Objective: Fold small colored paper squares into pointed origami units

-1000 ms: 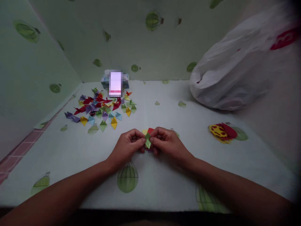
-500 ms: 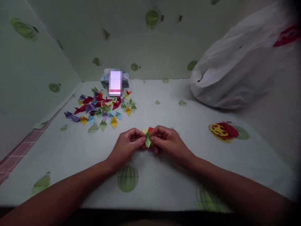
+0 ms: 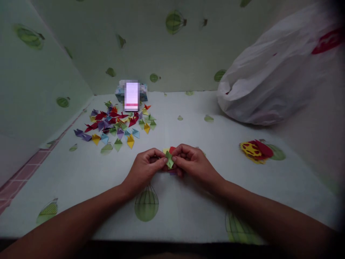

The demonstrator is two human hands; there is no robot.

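A small green folded paper (image 3: pixel 169 159) is pinched between the fingertips of both hands, above the middle of the table. My left hand (image 3: pixel 147 165) grips its left side with thumb and forefinger. On the right side, my right hand (image 3: pixel 192 162) pinches it the same way, the other fingers curled underneath. Behind and below the green piece, partly hidden by my hands, lie colored paper squares (image 3: pixel 172 148) showing yellow, red and a bit of purple. Farther off to the left spreads a pile of folded paper pieces (image 3: pixel 118 144) in many colors.
A lit phone (image 3: pixel 132 95) leans upright on a blurred box at the back. To the right, a large white plastic bag (image 3: pixel 258 82) stands near the wall. Yellow and red cut-outs (image 3: pixel 252 149) lie on the patterned tablecloth (image 3: pixel 194 208).
The green paper looks slightly wider and more spread between my fingertips than before. Both hands stay in nearly the same place.
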